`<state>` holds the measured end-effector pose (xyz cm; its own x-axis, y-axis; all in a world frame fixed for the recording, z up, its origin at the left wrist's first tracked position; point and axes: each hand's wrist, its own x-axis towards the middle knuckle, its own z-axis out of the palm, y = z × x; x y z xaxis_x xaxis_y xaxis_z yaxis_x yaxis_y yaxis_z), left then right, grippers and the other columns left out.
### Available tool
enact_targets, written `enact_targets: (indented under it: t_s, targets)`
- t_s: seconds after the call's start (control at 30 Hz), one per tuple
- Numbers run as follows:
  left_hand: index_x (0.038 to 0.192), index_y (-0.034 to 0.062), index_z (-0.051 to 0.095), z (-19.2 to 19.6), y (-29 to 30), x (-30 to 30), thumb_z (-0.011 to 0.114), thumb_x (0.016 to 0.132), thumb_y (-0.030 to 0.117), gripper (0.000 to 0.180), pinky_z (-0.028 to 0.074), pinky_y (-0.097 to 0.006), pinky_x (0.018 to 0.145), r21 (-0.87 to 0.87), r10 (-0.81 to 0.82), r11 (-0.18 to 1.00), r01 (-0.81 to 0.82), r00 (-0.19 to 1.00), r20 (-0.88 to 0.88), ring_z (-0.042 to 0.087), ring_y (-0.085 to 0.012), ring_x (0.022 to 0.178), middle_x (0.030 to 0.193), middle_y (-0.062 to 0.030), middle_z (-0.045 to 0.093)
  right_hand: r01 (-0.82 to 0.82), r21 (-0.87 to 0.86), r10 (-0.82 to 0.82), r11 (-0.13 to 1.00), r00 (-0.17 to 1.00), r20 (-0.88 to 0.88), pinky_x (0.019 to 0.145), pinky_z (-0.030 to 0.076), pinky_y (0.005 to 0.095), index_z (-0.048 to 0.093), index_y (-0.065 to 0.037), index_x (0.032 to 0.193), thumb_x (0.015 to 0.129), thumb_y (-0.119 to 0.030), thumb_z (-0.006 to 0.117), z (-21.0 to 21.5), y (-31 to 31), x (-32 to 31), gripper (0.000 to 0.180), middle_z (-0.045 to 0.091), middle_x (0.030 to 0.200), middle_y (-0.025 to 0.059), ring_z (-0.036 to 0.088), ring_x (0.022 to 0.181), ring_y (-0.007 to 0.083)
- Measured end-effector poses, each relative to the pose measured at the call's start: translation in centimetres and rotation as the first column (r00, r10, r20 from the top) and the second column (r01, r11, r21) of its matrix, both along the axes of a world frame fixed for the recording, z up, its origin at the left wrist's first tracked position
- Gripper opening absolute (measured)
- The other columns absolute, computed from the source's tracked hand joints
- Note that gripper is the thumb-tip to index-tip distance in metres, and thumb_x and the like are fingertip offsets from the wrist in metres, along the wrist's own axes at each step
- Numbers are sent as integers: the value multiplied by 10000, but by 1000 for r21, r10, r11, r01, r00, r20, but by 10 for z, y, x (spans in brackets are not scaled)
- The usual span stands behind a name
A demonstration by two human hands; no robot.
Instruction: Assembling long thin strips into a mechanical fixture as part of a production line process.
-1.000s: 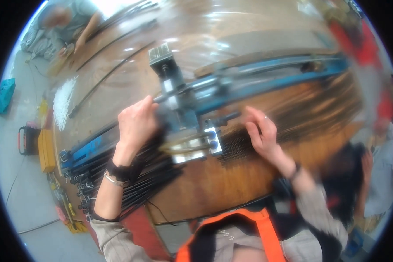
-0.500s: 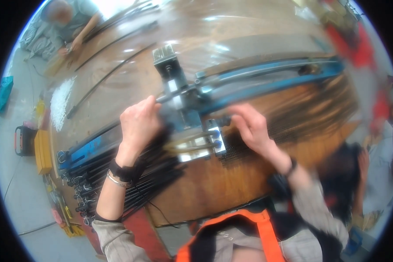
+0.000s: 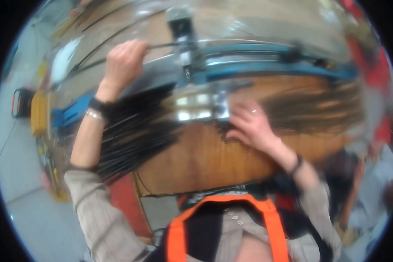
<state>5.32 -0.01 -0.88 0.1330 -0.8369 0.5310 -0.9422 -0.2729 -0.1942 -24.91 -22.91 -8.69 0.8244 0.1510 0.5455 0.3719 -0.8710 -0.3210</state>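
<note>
My left hand point(image 3: 125, 63) is closed in a fist around a thin dark rod point(image 3: 163, 45). The rod runs right from my fist to an upright metal fixture point(image 3: 187, 59), which stands by a long blue rail point(image 3: 266, 65). Lower and to the right, my right hand point(image 3: 254, 124) is open, palm down, its fingers a little apart and holding nothing I can see. It lies over the wooden tabletop point(image 3: 196, 153), beside a small shiny control box point(image 3: 222, 107) and the ends of a bundle of thin brown rods point(image 3: 310, 109). Motion blurs the fine detail.
Many black rods point(image 3: 135, 126) lie bundled below my left forearm. A blue rail end point(image 3: 76, 111) sits left of them. A yellow box point(image 3: 38, 113) and a black case point(image 3: 22, 103) are at the left edge. Another person point(image 3: 373, 174) is at the right.
My left hand has moved up and a little left in the picture. My right hand has come away from the dark part by the control box, and its fingers have spread. The whole view has shifted.
</note>
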Motion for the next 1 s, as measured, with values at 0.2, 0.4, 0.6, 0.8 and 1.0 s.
enact_targets:
  t_s: [0.2,0.4,0.6,0.8,1.0]
  targets:
    - [1017,118,639,-17,65,-46,663,853,110,166,364,-397,889,-75,346,937,-341,935,78,590,-242,962,941,-42,634,-2,95,8,995,998,-57,678,497,397,678,-80,886,713,-122,795,-6,15,4,213,622,875,89,603,843,278]
    - [961,106,638,-51,126,-147,686,852,183,143,394,-395,806,268,472,875,-404,836,-279,576,-251,903,945,-58,608,62,111,-44,992,986,-163,748,505,411,685,-17,880,729,-62,785,-1,17,2,187,657,953,142,611,869,340]
    - [987,62,608,-68,139,-132,666,860,164,172,455,-403,722,324,452,881,-344,813,-367,568,-285,817,854,-87,560,55,153,-35,987,991,-128,731,497,413,694,-15,867,779,-55,745,14,10,-2,109,657,903,143,610,847,326]
    - [995,44,603,-61,135,-111,656,838,98,175,492,-388,617,223,183,970,-99,901,-393,566,-286,769,819,-105,543,185,249,-107,951,949,-298,648,500,383,706,-41,810,806,-113,743,24,21,-10,82,652,765,131,621,712,309]
    - [961,86,599,-26,56,-185,608,764,56,200,502,-389,533,261,76,964,53,885,-460,596,-289,717,796,-94,568,36,378,76,925,958,-277,598,513,371,722,-59,818,831,-213,745,10,34,-8,155,664,741,101,653,685,279]
